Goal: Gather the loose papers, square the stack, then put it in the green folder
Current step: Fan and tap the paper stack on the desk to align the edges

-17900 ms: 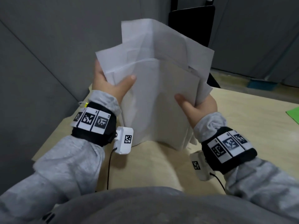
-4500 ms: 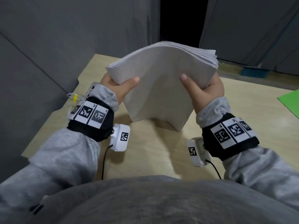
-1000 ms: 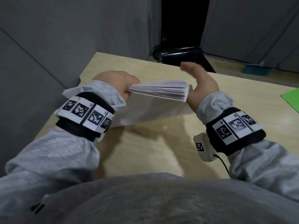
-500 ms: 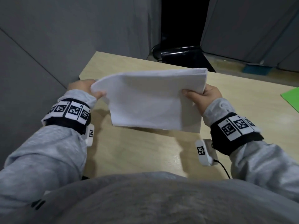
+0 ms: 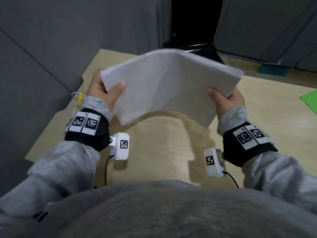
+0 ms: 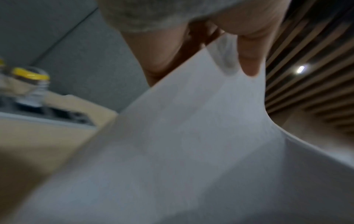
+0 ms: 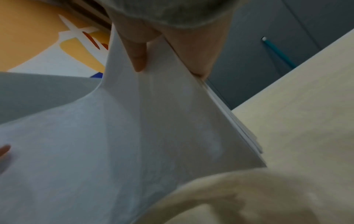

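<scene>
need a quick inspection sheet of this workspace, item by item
surface: light wood table, bare in front of the person.
job's things: paper stack held up off the table, bowed upward in the middle; green folder flat at the table's right edge, only a corner in view.
clutter: a yellow-capped clear item near the table's left edge, blurred.
hands: left hand grips the stack's left edge, right hand its right edge, thumbs on top.
cables: black leads run from both wrist cameras toward the body.
surroundings: grey panel walls; a dark chair beyond the table.
</scene>
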Motion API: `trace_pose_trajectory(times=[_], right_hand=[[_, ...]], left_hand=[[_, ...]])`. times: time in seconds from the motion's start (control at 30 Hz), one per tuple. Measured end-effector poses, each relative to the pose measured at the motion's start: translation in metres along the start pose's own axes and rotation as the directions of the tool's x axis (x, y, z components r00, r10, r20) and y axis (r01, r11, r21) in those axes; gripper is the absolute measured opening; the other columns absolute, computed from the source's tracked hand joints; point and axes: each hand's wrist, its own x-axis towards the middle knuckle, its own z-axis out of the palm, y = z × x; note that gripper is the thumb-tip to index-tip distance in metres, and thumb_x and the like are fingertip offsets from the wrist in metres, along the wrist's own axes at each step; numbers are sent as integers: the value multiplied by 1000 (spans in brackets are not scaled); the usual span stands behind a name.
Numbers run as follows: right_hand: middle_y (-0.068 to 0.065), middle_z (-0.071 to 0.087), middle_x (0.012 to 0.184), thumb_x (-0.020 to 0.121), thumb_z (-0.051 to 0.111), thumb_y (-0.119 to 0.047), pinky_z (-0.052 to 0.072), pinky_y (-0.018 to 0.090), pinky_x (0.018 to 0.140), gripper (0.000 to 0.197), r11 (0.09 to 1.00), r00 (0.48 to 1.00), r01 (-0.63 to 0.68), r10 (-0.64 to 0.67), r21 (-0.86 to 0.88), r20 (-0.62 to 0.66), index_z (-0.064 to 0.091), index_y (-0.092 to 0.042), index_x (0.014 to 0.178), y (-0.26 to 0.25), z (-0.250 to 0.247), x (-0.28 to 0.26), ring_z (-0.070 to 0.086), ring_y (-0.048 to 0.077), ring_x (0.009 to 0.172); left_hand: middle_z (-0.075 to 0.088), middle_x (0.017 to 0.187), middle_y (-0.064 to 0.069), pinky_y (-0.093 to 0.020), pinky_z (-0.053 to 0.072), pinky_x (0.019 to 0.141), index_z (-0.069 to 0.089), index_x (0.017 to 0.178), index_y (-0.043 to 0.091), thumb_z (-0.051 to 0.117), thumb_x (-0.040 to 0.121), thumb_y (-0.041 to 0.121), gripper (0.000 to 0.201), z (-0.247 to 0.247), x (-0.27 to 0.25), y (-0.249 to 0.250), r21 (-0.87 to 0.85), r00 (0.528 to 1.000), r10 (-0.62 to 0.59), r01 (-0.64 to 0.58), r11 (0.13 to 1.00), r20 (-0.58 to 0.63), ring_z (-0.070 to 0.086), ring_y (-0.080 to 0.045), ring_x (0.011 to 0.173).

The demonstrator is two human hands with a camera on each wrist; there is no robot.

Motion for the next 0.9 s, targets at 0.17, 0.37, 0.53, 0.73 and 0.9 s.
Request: trace_pose_trajectory(times=[0.17, 0.37, 0.53, 0.73, 0.9], right_hand=[[1, 65, 93, 84, 68, -16, 49, 30, 81, 27, 987, 997, -45, 54, -157, 55, 61, -19, 110, 22, -3, -2, 62, 19, 88], [-7, 64, 85, 87, 66, -17, 46, 6, 58, 19, 999, 999, 32, -32, -27, -22, 58, -18, 104, 21, -16, 3, 60, -13, 64], [1, 66, 97, 88, 63, -21, 52, 38, 88, 28, 974, 995, -28, 48, -225, 83, 60, -22, 116, 32, 0, 2, 64, 19, 90], [-11, 66, 95, 86, 67, -22, 51, 25, 77, 29, 999, 1000, 23, -22, -28, 19, 55, -28, 111, 27, -8, 3, 64, 1, 84], [2, 67, 99, 86, 66, -18, 51, 25, 78, 31, 988, 997, -18, 30, -155, 74, 59, -18, 116, 37, -1, 3, 65, 19, 93]], left_hand=[[53, 101, 0, -19, 35, 81, 52, 123, 8, 71, 80, 22, 49, 14, -14, -21, 275, 925, -375, 378, 884, -65, 50, -16, 94], [60, 102, -7, 4, 34, 47, 58, 119, 5, 70, 81, 20, 42, 4, -8, -8, 333, 952, -276, 305, 892, -134, 57, -9, 78], [52, 133, -10, -19, 32, 93, 43, 132, 4, 75, 69, 38, 78, 11, -1, -19, 358, 853, -502, 518, 777, -145, 47, -25, 124], [55, 123, -5, -19, 35, 91, 46, 131, 10, 73, 75, 38, 68, -2, 3, -19, 430, 885, -416, 465, 774, -209, 49, -23, 123], [49, 138, -13, -17, 29, 83, 43, 132, 5, 68, 77, 40, 70, 5, 1, -24, 454, 832, -536, 536, 712, -141, 49, -23, 116]])
